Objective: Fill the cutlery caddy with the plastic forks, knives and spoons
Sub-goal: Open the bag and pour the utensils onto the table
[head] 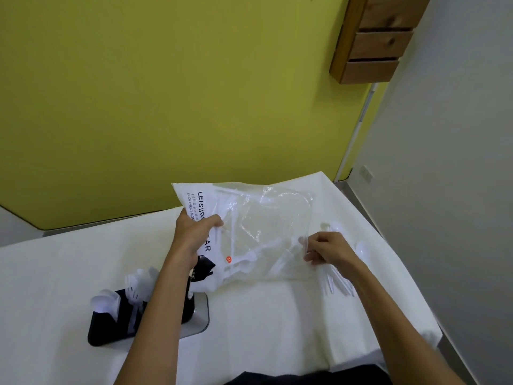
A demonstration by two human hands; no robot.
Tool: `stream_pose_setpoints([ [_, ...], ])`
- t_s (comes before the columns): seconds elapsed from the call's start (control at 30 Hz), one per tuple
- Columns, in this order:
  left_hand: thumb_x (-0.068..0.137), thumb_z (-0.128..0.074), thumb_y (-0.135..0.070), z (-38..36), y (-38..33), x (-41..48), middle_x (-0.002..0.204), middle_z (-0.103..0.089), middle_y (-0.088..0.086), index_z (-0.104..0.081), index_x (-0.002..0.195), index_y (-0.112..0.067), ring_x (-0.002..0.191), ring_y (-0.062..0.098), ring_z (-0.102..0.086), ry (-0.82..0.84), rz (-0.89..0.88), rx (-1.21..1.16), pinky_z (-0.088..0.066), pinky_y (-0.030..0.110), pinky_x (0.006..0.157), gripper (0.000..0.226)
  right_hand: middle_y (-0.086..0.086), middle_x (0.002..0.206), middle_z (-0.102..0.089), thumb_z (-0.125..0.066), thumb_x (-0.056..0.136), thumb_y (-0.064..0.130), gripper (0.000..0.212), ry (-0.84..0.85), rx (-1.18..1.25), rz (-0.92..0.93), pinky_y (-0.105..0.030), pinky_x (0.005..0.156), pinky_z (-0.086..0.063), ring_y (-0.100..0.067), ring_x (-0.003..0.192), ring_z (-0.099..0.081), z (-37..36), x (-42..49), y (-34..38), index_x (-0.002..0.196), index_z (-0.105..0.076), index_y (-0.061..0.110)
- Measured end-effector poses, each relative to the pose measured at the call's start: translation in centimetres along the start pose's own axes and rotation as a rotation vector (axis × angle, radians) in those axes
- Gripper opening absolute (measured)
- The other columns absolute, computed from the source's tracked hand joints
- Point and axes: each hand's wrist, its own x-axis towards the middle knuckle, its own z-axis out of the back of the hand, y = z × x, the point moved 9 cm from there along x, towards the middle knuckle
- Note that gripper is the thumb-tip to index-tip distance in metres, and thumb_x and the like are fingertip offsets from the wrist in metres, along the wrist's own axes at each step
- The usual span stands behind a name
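Note:
My left hand (194, 232) grips the printed white edge of a clear plastic bag (258, 229) and holds it up over the white table (263, 315). A few white plastic utensils show through the bag's lower part. My right hand (327, 250) pinches the bag's right edge. Under and beside that hand lies a loose pile of white plastic cutlery (340, 279). The black cutlery caddy (111, 323) stands at the lower left on a grey base, with white spoons and forks (136, 284) sticking out of it. My left forearm crosses over the caddy and hides part of it.
A yellow-green wall rises right behind the table. A wooden drawer unit (380, 37) hangs on it at the upper right. The table's right edge (388, 245) drops to a grey floor. A dark cloth (305, 377) shows at the bottom edge.

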Motion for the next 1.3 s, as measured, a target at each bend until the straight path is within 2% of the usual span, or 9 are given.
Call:
stream_pose_setpoints([
  [0.23,0.076,-0.074,-0.002,-1.0,-0.9,-0.5,0.095,-0.077,0.014,-0.065,0.113,-0.007,0.068,0.022,-0.076,0.102,0.022,-0.043,-0.057,0.032,0.062,0.038,0.0,0.054,-0.045,-0.07,0.086,0.05,0.043,0.316,-0.112,-0.177,-0.025,0.051,-0.033,-0.015,0.048,-0.037,-3.1,0.1,-1.1,0.087,-0.078,0.008],
  [0.53,0.078,-0.07,0.001,-1.6,2.2,-1.3,0.086,-0.076,0.015,-0.064,0.116,-0.001,0.064,0.021,-0.075,0.074,0.085,-0.099,-0.058,0.033,0.063,0.039,-0.022,0.103,-0.071,-0.064,0.094,0.038,0.049,0.612,-0.049,-0.194,-0.032,0.062,-0.053,-0.025,0.067,-0.063,-7.0,-0.9,-0.3,0.121,-0.062,-0.002],
  [0.63,0.078,-0.069,0.001,-1.4,2.3,-1.3,0.085,-0.076,0.013,-0.063,0.112,-0.003,0.064,0.022,-0.074,0.05,0.072,-0.096,-0.057,0.031,0.06,0.036,-0.019,0.098,-0.073,-0.057,0.099,0.029,0.035,0.661,0.084,-0.199,-0.03,0.059,-0.052,-0.022,0.056,-0.054,-7.4,-0.8,-0.2,0.127,-0.06,0.008],
  [0.73,0.077,-0.07,0.0,-1.5,2.7,-1.3,0.101,-0.075,0.02,-0.062,0.114,-0.005,0.083,0.033,-0.076,0.036,0.07,-0.113,-0.06,0.038,0.067,0.039,-0.005,0.092,-0.076,-0.059,0.098,0.023,0.018,0.676,-0.021,-0.204,-0.039,0.082,-0.055,-0.024,0.076,-0.065,-8.1,-0.8,-0.6,0.109,-0.069,0.013],
  [0.83,0.078,-0.071,-0.002,-2.3,3.2,-2.0,0.103,-0.074,0.017,-0.06,0.118,-0.008,0.082,0.031,-0.075,0.026,0.072,-0.13,-0.059,0.035,0.061,0.042,-0.01,0.081,-0.076,-0.06,0.091,0.049,0.037,0.622,-0.159,-0.299,-0.024,0.049,-0.049,-0.012,0.05,-0.062,-8.7,-1.2,-0.5,0.091,-0.065,0.012],
  [0.93,0.08,-0.069,-0.003,-3.3,3.5,-2.6,0.099,-0.074,0.013,-0.059,0.119,-0.008,0.068,0.021,-0.075,0.049,0.078,-0.128,-0.055,0.028,0.052,0.041,-0.022,0.106,-0.07,-0.074,0.071,0.062,0.06,0.642,-0.168,-0.289,-0.034,0.069,-0.052,-0.026,0.078,-0.067,-9.8,-0.8,-0.6,0.099,-0.067,0.01],
  [1.07,0.082,-0.067,0.0,-3.2,3.6,-2.4,0.096,-0.075,0.014,-0.058,0.119,-0.007,0.065,0.02,-0.075,0.075,0.094,-0.11,-0.055,0.028,0.052,0.039,-0.025,0.114,-0.068,-0.083,0.073,0.035,0.043,0.709,-0.016,-0.274,-0.046,0.093,-0.054,-0.037,0.106,-0.067,-11.4,-0.6,-0.6,0.1,-0.068,0.005],
  [1.2,0.083,-0.066,0.001,-2.9,3.2,-2.1,0.095,-0.076,0.014,-0.059,0.119,-0.007,0.07,0.023,-0.076,0.092,0.083,-0.059,-0.058,0.03,0.057,0.038,-0.012,0.068,-0.06,-0.058,0.095,0.016,0.028,0.665,0.364,-0.36,-0.027,0.045,-0.05,-0.02,0.053,-0.061,-12.3,-0.5,0.0,0.068,-0.061,0.009],
  [1.3,0.083,-0.066,0.001,-2.9,3.2,-2.1,0.095,-0.076,0.013,-0.06,0.117,-0.008,0.07,0.022,-0.076,0.118,0.08,-0.014,-0.057,0.029,0.055,0.036,-0.008,0.06,-0.057,-0.06,0.097,0.017,0.028,0.622,0.461,-0.384,-0.023,0.037,-0.046,-0.015,0.045,-0.056,-12.4,-0.7,0.3,0.07,-0.061,0.008],
])
